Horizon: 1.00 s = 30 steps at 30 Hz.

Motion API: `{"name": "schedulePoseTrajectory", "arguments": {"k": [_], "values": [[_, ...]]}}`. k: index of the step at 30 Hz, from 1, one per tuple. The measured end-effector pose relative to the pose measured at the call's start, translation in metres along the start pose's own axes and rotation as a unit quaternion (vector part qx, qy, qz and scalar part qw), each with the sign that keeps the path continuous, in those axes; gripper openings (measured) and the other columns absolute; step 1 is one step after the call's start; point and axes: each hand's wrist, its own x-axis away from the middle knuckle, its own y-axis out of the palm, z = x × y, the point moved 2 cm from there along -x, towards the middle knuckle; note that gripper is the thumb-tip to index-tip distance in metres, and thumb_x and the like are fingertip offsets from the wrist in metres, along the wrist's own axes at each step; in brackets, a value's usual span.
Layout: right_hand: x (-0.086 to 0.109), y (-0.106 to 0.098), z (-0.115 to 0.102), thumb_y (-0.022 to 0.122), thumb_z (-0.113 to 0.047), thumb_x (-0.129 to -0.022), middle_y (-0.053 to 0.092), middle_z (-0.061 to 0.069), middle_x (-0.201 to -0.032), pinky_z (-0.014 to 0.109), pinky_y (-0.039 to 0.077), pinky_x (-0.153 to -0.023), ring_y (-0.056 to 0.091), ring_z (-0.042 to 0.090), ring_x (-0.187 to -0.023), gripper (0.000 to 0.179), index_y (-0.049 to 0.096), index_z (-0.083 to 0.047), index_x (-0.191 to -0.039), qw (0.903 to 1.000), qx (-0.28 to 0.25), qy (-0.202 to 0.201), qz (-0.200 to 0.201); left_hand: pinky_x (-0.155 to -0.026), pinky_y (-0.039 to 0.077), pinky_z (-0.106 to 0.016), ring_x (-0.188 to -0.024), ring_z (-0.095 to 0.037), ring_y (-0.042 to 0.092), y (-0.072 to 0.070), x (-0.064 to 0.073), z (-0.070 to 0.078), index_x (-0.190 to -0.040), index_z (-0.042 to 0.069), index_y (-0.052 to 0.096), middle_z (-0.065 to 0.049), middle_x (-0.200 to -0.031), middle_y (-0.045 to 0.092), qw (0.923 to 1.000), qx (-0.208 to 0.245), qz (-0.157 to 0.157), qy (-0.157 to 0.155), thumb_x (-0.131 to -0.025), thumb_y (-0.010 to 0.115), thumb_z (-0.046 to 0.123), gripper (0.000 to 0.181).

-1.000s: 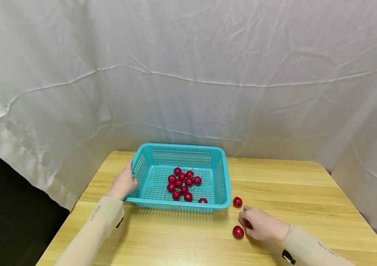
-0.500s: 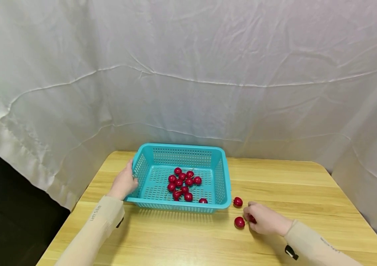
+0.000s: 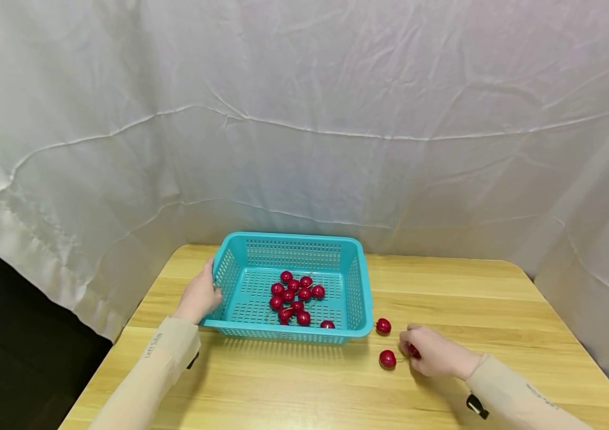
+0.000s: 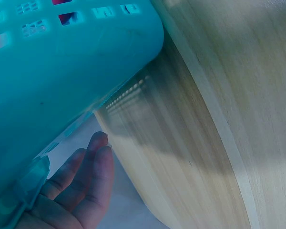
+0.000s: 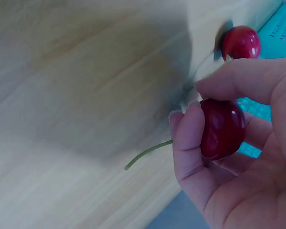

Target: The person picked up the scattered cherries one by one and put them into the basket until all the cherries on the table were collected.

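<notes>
In the head view, my left hand [image 3: 199, 298] holds the left rim of a turquoise plastic basket [image 3: 304, 334], thumb over the rim. The left wrist view has its fingers [image 4: 93, 181] extended outside the basket wall. Several red cherries [image 3: 288, 295] lie on the basket floor. Right of the basket, low over the table, my right hand [image 3: 436, 352] holds a cherry [image 5: 223, 129] within its curled fingers, a green stem [image 5: 145, 155] sticking out. Its thumb and fingertips come together near the stem of another cherry [image 3: 387, 359] on the table. A further cherry [image 3: 383, 326] lies by the basket's front right corner.
The wooden table [image 3: 471, 298] extends to the right and in front of the basket. A pale cloth curtain [image 3: 304, 149] hangs behind and around it. Black fabric [image 3: 14, 334] is at the far left.
My right hand has shifted right and slightly away from me with its cherry. The cherry beside it has also moved a little away from me. Left hand and basket stay put.
</notes>
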Motion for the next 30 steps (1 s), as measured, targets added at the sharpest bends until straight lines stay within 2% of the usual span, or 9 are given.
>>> {"name": "schedulePoseTrajectory", "arguments": {"k": [6, 17, 25, 30], "values": [[0.001, -0.013, 0.001, 0.067, 0.011, -0.070, 0.046, -0.006, -0.077, 0.018, 0.035, -0.058, 0.037, 0.001, -0.070, 0.028, 0.055, -0.012, -0.079, 0.9998, -0.002, -0.002, 0.018, -0.102, 0.049, -0.063, -0.125, -0.051, 0.056, 0.000, -0.001, -0.002, -0.160, -0.001, 0.005, -0.036, -0.144, 0.049, 1.0000, -0.002, 0.003, 0.002, -0.092, 0.056, 0.001, 0.084], [-0.016, -0.069, -0.014, 0.072, 0.005, -0.078, 0.052, -0.004, -0.080, 0.018, 0.039, -0.058, 0.040, 0.001, -0.068, 0.023, 0.059, -0.011, -0.086, 0.9978, 0.027, -0.008, 0.060, -0.108, 0.045, -0.063, -0.130, -0.051, 0.053, 0.001, -0.003, -0.002, -0.160, -0.001, 0.004, -0.035, -0.148, 0.046, 1.0000, 0.000, -0.001, 0.000, -0.093, 0.055, 0.001, 0.084], [-0.043, -0.100, -0.042, 0.072, 0.003, -0.080, 0.054, -0.004, -0.082, 0.018, 0.044, -0.060, 0.043, 0.004, -0.069, 0.019, 0.061, -0.012, -0.086, 0.9941, 0.047, -0.025, 0.095, -0.108, 0.045, -0.063, -0.129, -0.050, 0.054, -0.001, -0.001, 0.000, -0.160, -0.002, 0.004, -0.035, -0.147, 0.047, 1.0000, -0.003, -0.001, -0.004, -0.094, 0.056, 0.001, 0.084], [-0.066, -0.107, -0.061, 0.071, 0.000, -0.082, 0.053, -0.003, -0.082, 0.019, 0.044, -0.061, 0.045, 0.006, -0.069, 0.015, 0.062, -0.010, -0.087, 0.9945, 0.046, -0.026, 0.090, -0.107, 0.046, -0.063, -0.128, -0.050, 0.054, 0.000, -0.001, -0.001, -0.160, -0.001, 0.004, -0.035, -0.146, 0.047, 1.0000, -0.002, 0.000, -0.004, -0.093, 0.056, 0.002, 0.084]]}}
